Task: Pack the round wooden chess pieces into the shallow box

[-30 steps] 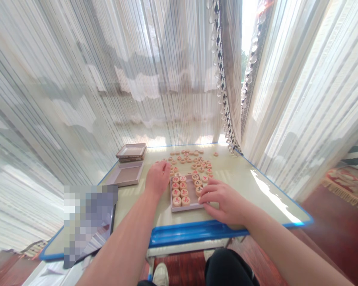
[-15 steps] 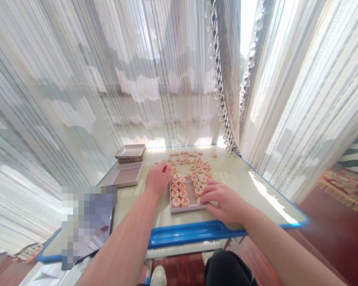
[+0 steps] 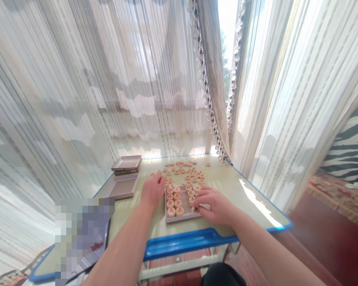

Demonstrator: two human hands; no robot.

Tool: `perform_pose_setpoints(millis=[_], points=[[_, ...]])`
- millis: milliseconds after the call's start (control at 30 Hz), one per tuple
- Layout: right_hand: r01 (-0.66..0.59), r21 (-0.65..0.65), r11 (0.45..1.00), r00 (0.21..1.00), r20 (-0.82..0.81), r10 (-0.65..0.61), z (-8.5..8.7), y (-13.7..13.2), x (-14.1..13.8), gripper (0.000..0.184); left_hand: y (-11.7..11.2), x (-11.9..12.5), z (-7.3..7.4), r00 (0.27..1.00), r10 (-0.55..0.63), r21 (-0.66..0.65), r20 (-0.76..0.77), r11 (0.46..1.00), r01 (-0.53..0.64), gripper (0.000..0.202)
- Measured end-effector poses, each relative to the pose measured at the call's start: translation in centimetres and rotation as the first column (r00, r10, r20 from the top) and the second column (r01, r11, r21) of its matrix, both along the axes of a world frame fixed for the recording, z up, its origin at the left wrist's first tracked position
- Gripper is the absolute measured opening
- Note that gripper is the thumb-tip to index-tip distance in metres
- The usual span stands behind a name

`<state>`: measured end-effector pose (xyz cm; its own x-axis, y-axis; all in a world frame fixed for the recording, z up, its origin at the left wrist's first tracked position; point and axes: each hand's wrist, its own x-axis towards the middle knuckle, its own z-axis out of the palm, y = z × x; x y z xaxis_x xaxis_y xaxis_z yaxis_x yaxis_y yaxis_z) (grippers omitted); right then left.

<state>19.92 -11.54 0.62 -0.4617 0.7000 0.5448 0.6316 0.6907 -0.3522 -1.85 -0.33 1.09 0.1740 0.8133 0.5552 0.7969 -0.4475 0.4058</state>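
A shallow box tray point(image 3: 183, 218) lies on the table in front of me, holding round wooden xiangqi pieces. Two columns of red-marked pieces point(image 3: 178, 203) fill its left side, and one column of dark-marked pieces point(image 3: 191, 193) runs along the right. My right hand point(image 3: 214, 204) is over the tray's right edge, its thumb and fingertips closed around the xiangqi piece point(image 3: 194, 209) at the near right corner. Left of the tray, my left hand point(image 3: 154, 190) hovers by the loose pieces with curled fingers; whatever they may hold is hidden.
Many loose pieces point(image 3: 183, 171) are scattered beyond the tray. At the left stand a shallow box lid point(image 3: 122, 186) and stacked small boxes point(image 3: 127, 162). A pixelated dark-edged device point(image 3: 89, 234) lies nearer. The table has a blue rim point(image 3: 193, 241); curtains hang behind it.
The view has shifted, so the table appears lower and further left. My right fingers have moved slightly, exposing more of the corner piece's marking. My left hand stays beside the loose pieces.
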Motion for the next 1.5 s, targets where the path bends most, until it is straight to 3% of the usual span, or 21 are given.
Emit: perform_pose_setpoints(millis=[100,200,300,433,567,700,867,1100,1200,1300,1500], points=[[0.022,-0.140,0.990,0.997,-0.072,-0.032,1.0,1.1,0.0,0.034,0.3,0.0,-0.2,1.000,0.002,-0.007,0.005,1.000,-0.002,0.026],[0.023,-0.273,0.962,0.999,-0.017,-0.029,2.5,3.5,-0.1,0.031,0.8,0.0,-0.6,1.000,0.016,0.003,-0.006,1.000,-0.016,0.026],[0.105,-0.212,0.972,0.994,0.028,-0.101,3.1,6.5,-0.3,0.024,1.0,0.0,-0.9,1.000,0.008,0.004,-0.020,1.000,-0.008,0.027],[0.119,-0.170,0.978,0.985,0.145,-0.094,1.9,9.0,-0.1,0.027,1.1,-0.2,-1.1,1.000,0.021,-0.020,-0.010,1.000,-0.022,0.027],[0.220,-0.092,0.971,0.950,0.248,-0.191,0.9,9.2,0.5,0.036,1.0,-0.1,-1.0,1.000,-0.007,0.011,-0.026,1.000,0.007,0.029],[0.283,-0.077,0.956,0.941,0.217,-0.261,0.9,9.2,0.9,0.033,1.1,0.1,-0.7,0.999,-0.012,0.019,-0.041,1.000,0.013,0.029],[0.229,-0.117,0.966,0.965,0.159,-0.209,0.2,9.7,0.7,0.028,0.9,0.2,-0.5,0.997,-0.033,0.060,-0.074,0.998,0.037,0.030],[0.320,-0.104,0.942,0.943,0.135,-0.306,-0.7,10.3,2.0,0.028,0.6,-0.1,-0.3,0.996,0.042,0.036,-0.085,0.999,-0.039,0.029],[0.277,-0.121,0.953,0.959,0.093,-0.267,-0.6,10.2,2.0,0.036,0.4,-0.3,-0.2,0.995,0.056,0.025,-0.079,0.998,-0.054,0.028],[0.220,-0.160,0.962,0.973,0.112,-0.204,-0.4,9.8,1.6,0.033,0.3,-0.4,-0.3,0.995,0.054,0.027,-0.086,0.998,-0.052,0.028],[0.265,-0.132,0.955,0.958,0.145,-0.246,-0.1,9.4,2.0,0.027,0.5,-0.3,-0.4,0.992,0.079,-0.010,-0.094,0.997,-0.080,0.027]])
